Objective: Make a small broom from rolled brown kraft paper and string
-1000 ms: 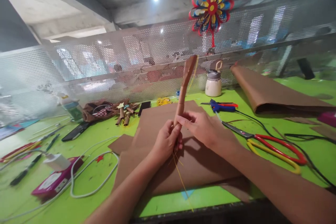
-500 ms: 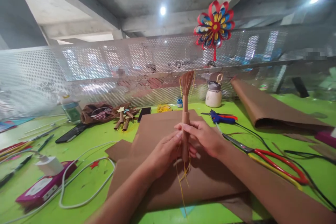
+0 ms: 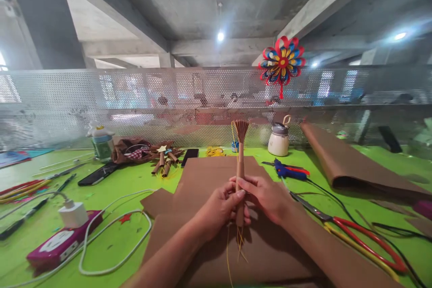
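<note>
My left hand and my right hand both grip a rolled brown paper stick held upright over a brown paper sheet. The stick's top is cut into a fringe that fans out. Thin yellow strands hang from its lower end below my hands. Fingers of both hands are closed round the roll's lower half.
Red and yellow scissors and a blue glue gun lie to the right. A folded brown paper roll is at far right. A pink power strip with white cable, phones and finished brown paper pieces lie left. A mesh screen stands behind.
The stick went from tilted to upright and now sits lower in my hands. The camera tipped upward, showing more ceiling.
</note>
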The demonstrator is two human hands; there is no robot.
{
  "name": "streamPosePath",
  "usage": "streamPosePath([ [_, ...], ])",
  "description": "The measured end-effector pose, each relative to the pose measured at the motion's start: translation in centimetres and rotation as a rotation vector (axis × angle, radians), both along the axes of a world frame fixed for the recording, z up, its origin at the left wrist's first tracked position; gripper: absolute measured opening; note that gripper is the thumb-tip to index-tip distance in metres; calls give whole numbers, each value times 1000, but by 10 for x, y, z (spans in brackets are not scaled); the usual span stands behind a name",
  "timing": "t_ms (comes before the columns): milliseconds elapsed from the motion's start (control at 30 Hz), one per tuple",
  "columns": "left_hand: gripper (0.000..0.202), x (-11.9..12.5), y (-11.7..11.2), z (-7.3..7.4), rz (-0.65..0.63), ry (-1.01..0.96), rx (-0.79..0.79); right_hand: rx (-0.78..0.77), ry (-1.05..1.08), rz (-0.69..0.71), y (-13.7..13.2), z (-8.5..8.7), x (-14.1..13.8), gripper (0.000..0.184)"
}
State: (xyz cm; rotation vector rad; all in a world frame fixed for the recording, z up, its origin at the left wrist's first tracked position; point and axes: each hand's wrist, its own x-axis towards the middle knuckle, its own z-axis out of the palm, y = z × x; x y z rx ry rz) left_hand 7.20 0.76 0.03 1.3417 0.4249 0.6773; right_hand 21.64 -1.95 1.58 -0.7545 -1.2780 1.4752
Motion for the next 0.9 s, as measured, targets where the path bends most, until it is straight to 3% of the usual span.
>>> streamPosePath([
  [300, 47, -1, -2, -1, -44, 35, 28, 32, 72, -169, 5, 4, 9, 22],
  [667, 40, 2, -5, 1, -47, 42, -5, 1, 79, -241, 10, -2, 11, 25],
  [900, 35, 2, -5, 3, -117, 19, -95, 9, 37, -306, 10, -4, 7, 26],
])
